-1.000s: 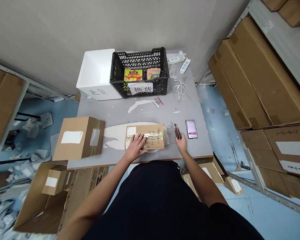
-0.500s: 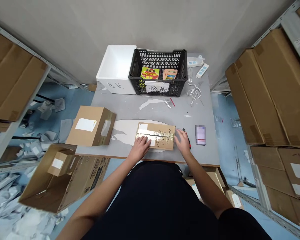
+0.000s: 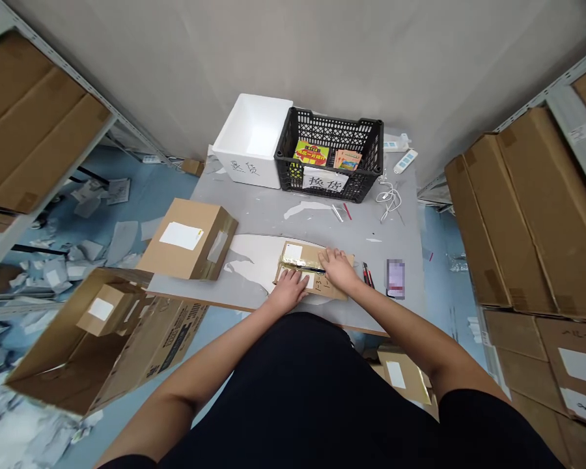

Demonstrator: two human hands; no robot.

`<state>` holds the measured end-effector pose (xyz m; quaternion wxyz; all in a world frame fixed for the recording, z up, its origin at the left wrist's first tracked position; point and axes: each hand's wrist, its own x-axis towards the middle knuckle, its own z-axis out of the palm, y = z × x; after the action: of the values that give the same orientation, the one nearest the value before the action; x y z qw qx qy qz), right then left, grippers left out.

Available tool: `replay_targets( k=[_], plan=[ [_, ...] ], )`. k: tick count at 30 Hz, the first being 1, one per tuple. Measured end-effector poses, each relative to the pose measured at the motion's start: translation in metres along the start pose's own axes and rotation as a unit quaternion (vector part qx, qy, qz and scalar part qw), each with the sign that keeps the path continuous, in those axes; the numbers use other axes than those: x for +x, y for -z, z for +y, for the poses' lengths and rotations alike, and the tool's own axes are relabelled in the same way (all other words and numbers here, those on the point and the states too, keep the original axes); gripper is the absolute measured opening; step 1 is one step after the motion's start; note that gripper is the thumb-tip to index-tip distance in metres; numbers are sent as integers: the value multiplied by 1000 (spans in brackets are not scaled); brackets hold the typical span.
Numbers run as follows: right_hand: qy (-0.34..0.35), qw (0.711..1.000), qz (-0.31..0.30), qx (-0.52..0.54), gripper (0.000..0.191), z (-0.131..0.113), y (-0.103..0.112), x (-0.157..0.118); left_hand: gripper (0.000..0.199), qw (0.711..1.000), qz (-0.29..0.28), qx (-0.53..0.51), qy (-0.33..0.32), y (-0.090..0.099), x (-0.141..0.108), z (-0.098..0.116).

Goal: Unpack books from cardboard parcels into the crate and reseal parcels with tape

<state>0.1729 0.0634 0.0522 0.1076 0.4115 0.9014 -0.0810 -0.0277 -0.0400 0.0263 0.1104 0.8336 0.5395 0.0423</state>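
The left hand (image 3: 289, 291) and the right hand (image 3: 339, 270) both lie flat on a taped cardboard parcel (image 3: 305, 253), low in the centre of the frame; the fingers are spread and press down, and neither hand pinches anything. The parcel lies near the near edge of a grey table (image 3: 273, 221), its handwritten top facing up; a strip of shiny packing tape (image 3: 297, 262) runs across it, partly under the hands, and looks uncut where it shows, though a dark line on it is too small to read. A red-and-black utility knife (image 3: 366, 274) lies just right of the right hand, unheld, with a smartphone (image 3: 395, 279) beyond it; a closed cardboard box (image 3: 188, 238) sits on the table's left side; a black plastic crate (image 3: 329, 130) holding printed cards stands upper centre, beside a white foam box (image 3: 244, 169); an open carton (image 3: 170, 339) sits lower left.
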Motion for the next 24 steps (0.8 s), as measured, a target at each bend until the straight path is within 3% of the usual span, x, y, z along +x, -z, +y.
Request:
replay_targets(
  k=[6,12,16,20,24],
  plan=[
    [-23,997,-50,57,61,9,27,16,32,998,20,-19,60,-3,7,-1],
    [-21,991,-99,83,35,36,58,43,67,999,32,13,29,17,18,-8],
    [-58,992,-86,71,27,47,63,55,39,999,11,31,12,32,23,-8],
    [-87,991,-69,75,26,59,62,65,9,999,-12,23,-24,38,4,0],
    [-96,990,-49,93,29,73,62,79,17,996,-36,5,-75,35,-24,9]
  ],
)
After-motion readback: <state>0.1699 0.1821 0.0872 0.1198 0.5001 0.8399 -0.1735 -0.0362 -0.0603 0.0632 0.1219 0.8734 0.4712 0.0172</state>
